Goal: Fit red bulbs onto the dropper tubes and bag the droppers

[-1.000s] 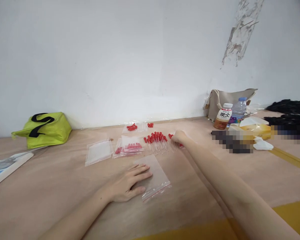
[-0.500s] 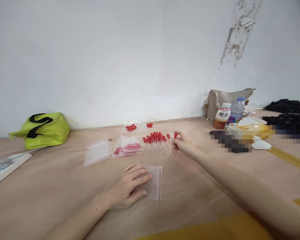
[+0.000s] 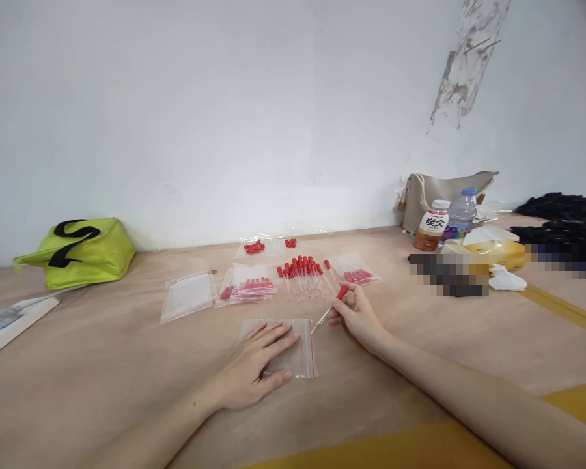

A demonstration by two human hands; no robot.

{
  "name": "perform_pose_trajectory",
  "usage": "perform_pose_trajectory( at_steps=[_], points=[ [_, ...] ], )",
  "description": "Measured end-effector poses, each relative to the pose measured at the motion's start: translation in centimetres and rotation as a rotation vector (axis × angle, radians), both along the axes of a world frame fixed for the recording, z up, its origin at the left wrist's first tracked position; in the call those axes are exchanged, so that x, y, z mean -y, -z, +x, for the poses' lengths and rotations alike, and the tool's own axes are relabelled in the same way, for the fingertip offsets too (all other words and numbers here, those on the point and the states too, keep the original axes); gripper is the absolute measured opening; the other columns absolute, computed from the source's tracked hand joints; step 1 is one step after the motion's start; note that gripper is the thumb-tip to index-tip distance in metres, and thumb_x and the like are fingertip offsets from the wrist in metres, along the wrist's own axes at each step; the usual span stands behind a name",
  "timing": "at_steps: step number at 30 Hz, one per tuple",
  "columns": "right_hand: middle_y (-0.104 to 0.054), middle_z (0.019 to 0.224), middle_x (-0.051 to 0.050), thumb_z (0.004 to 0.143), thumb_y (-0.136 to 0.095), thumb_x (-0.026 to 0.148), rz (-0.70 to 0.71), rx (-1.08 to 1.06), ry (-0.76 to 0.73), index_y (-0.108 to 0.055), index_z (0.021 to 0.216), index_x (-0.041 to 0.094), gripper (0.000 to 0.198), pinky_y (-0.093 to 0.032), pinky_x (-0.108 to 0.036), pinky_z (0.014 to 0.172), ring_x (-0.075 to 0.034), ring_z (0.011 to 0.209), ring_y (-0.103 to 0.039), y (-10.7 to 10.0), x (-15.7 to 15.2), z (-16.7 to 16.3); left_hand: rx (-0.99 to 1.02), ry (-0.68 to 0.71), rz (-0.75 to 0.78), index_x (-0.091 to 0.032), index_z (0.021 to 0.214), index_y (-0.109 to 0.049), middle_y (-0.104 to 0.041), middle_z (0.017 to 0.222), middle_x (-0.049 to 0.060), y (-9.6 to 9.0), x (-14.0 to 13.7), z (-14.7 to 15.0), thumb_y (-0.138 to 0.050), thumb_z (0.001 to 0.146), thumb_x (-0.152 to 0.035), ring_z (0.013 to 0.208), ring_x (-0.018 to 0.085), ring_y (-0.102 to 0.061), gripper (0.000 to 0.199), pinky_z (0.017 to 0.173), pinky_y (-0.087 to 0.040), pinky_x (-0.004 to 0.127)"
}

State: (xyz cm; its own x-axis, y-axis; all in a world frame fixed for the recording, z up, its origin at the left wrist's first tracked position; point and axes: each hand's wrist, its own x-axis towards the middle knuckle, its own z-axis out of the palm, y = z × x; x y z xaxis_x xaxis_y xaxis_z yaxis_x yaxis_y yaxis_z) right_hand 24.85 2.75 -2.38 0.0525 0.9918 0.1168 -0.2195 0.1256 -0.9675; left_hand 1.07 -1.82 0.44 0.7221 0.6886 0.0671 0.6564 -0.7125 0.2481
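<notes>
My left hand lies flat with fingers spread on a clear zip bag that has a red line along its right end. Between the fingers of my right hand is a glass dropper with a red rubber bulb. Its thin tip points down and left, at the bag's red-lined edge; whether it touches cannot be told. Behind the hands lies a loose group of red-bulbed droppers. Left of them is a stack of bags with droppers, and to their right another filled bag.
More zip bags lie at the left. Red bulbs sit by the wall. A yellow-green bag stands far left. At the right are a drink bottle, a water bottle, a beige bag and a tissue pack.
My right hand has come nearer with the dropper, from beside the loose group to the zip bag's edge. The filled bag at the right now shows. My left hand stays on its bag.
</notes>
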Motion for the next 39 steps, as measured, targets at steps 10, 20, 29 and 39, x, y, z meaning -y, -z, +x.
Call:
perform_pose_trajectory(
  at_steps=[10,20,29,39],
  points=[
    [-0.052,0.061,0.007,0.069,-0.058,0.033,-0.042,-0.076,0.044,-0.036,0.095,0.022,0.037,-0.049,-0.026,0.053,-0.011,0.053,-0.059,-0.4,0.3,1.0,0.050,-0.133,0.005,-0.027,0.135,-0.024,-0.023,0.142,0.002,0.8,0.3,0.7,-0.032,0.089,-0.045,0.130,0.022,-0.019,0.050,0.106,-0.019,0.043],
    [-0.052,0.060,0.006,0.074,-0.054,0.026,-0.084,-0.050,0.032,-0.036,0.093,0.023,0.026,-0.050,-0.025,0.053,-0.011,0.052,-0.058,-0.3,-0.1,1.4,0.190,-0.206,0.065,-0.025,0.127,-0.038,-0.033,0.137,0.003,0.5,0.0,0.1,-0.038,0.088,-0.037,0.128,0.022,-0.024,0.041,0.103,-0.026,0.043],
    [-0.053,0.067,0.004,0.075,-0.054,0.030,-0.127,-0.040,-0.082,-0.040,0.091,0.022,0.023,-0.050,-0.028,0.060,-0.012,0.059,-0.060,-0.4,0.8,0.6,0.131,-0.116,0.022,-0.025,0.131,-0.031,-0.040,0.133,0.005,0.1,-0.5,-1.4,-0.044,0.085,-0.042,0.123,0.023,-0.033,0.051,0.102,-0.027,0.044],
    [-0.042,0.057,0.004,0.069,-0.063,0.037,0.274,0.660,-0.369,-0.064,0.083,0.017,0.024,-0.029,-0.019,0.046,-0.006,0.050,-0.035,-0.6,0.2,1.8,0.118,-0.132,0.013,-0.024,0.132,-0.030,-0.038,0.134,0.004,0.2,-0.3,-0.7,-0.042,0.086,-0.043,0.124,0.022,-0.032,0.051,0.103,-0.025,0.042]
  ],
)
